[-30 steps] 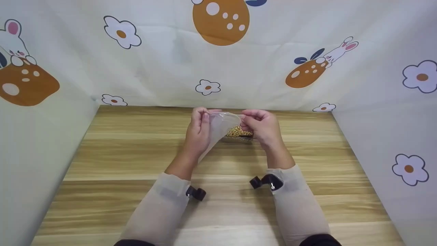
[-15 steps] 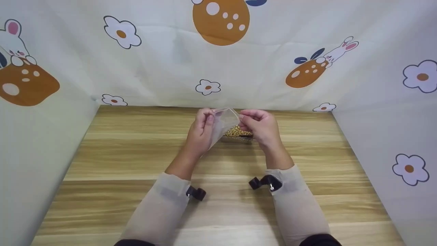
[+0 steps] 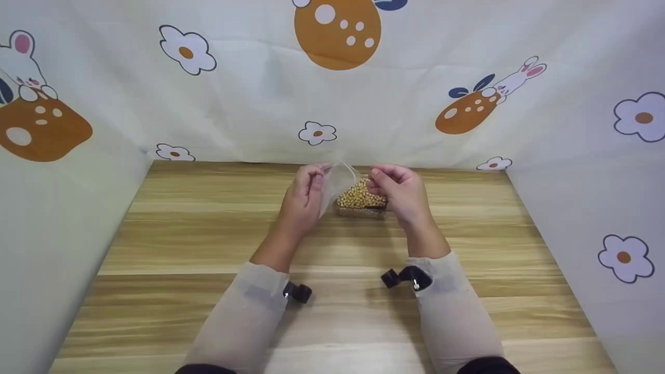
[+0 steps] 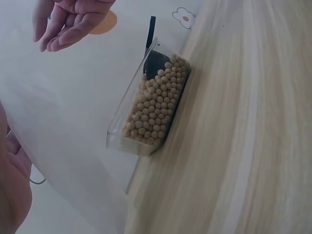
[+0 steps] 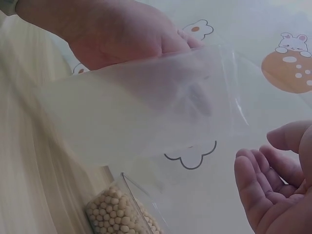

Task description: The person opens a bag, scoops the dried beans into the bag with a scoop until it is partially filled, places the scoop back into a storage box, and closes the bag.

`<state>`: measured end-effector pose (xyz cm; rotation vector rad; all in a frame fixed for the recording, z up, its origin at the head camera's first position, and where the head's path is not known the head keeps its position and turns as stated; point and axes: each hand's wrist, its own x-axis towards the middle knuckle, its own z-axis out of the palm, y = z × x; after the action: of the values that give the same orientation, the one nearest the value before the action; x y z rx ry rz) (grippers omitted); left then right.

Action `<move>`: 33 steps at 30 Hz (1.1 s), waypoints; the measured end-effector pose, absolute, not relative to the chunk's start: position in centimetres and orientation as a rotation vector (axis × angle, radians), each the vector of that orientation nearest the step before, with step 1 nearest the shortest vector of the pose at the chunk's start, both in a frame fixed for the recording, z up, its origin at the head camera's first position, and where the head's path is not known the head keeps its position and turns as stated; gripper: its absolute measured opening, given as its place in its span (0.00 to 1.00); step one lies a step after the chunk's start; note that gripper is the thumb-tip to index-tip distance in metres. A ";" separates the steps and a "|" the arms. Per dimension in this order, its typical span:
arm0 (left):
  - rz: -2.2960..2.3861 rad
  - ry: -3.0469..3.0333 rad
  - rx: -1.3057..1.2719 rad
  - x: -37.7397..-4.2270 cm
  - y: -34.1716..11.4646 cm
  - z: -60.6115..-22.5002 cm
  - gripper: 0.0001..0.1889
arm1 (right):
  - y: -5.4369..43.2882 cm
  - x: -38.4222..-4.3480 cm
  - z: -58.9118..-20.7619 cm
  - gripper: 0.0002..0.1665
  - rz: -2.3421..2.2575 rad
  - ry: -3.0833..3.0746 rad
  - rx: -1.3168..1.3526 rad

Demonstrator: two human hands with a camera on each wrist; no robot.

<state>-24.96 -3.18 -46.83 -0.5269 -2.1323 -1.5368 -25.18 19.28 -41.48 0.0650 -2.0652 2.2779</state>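
A translucent plastic bag hangs from my left hand, whose thumb and fingers pinch it near its mouth. Seen from the right wrist, the bag looks flat and unfilled, and the left fingers show blurred through it. My right hand is to the right of the bag, apart from it. In the right wrist view that hand has loosely bent fingers, the thumb away from them, and holds nothing. Behind and below both hands stands a clear box of round yellowish beans, a dark scoop stuck into them.
The box rests on a wood-grain table near its back edge. Cloth walls printed with rabbits, oranges and flowers rise at the back and both sides. Each forearm wears a small black camera mount.
My right fingers have let go of the bag's edge and now stand apart from it. The bag's mouth has swung left and more of the bean box shows.
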 end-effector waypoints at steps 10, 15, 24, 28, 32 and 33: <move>-1.563 -2.121 -0.470 -25.3 -3.5 -47.5 0.11 | 19.9 -25.2 -41.5 0.07 2.246 -2.082 0.033; -1.587 -2.134 -0.440 -25.3 -3.6 -47.6 0.12 | 20.7 -25.1 -41.5 0.07 2.227 -2.075 0.048; -1.664 -2.116 -0.431 -25.2 -3.8 -47.3 0.12 | 23.1 -25.1 -41.6 0.07 2.192 -2.073 0.011; -1.676 -2.084 -0.445 -25.3 -3.8 -47.4 0.11 | 23.9 -25.3 -41.5 0.10 2.159 -2.108 0.039; -1.678 -2.066 -0.446 -25.4 -3.7 -47.4 0.11 | 24.6 -25.4 -41.9 0.14 2.047 -2.222 0.101; -1.679 -2.063 -0.445 -25.3 -3.6 -47.4 0.10 | 24.9 -25.4 -42.0 0.16 2.009 -2.260 0.116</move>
<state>-25.35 -3.63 -47.40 -0.4450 -2.0631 -1.6786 -25.39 24.88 -42.02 0.1157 -2.2596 2.0092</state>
